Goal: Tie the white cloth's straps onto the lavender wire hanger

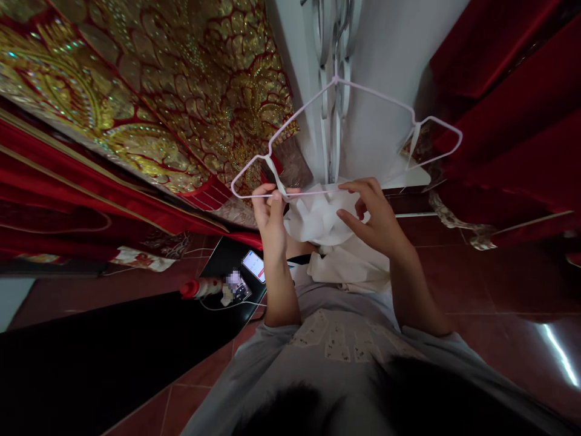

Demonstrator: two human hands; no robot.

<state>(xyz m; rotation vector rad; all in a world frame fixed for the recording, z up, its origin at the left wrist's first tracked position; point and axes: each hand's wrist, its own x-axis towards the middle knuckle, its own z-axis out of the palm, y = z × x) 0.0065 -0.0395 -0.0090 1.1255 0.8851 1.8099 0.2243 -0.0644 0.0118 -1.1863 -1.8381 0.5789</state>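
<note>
A pale pink clothes hanger (pixel 373 92) hangs in front of me. White straps are looped at both of its notches: the left strap (pixel 274 169) runs down to the bottom bar, the right strap (pixel 414 138) hangs from the other side. My left hand (pixel 270 213) is closed at the left end of the bar, pinching the left strap between thumb and fingers. At the bar's middle, my right hand (pixel 374 215) has thumb and fingers apart; its index fingertip is at the bar, contact unclear. Crumpled white fabric (pixel 320 218) lies below, over my lap.
Gold-embroidered red garments (pixel 181 91) hang on the left, with more red cloth (pixel 512 133) on the right. Metal rings (pixel 323 36) hang down the pale wall. A black table (pixel 136 339) at left carries a lit phone (pixel 255 265), another device (pixel 236 289) and a red-capped bottle (pixel 200 287).
</note>
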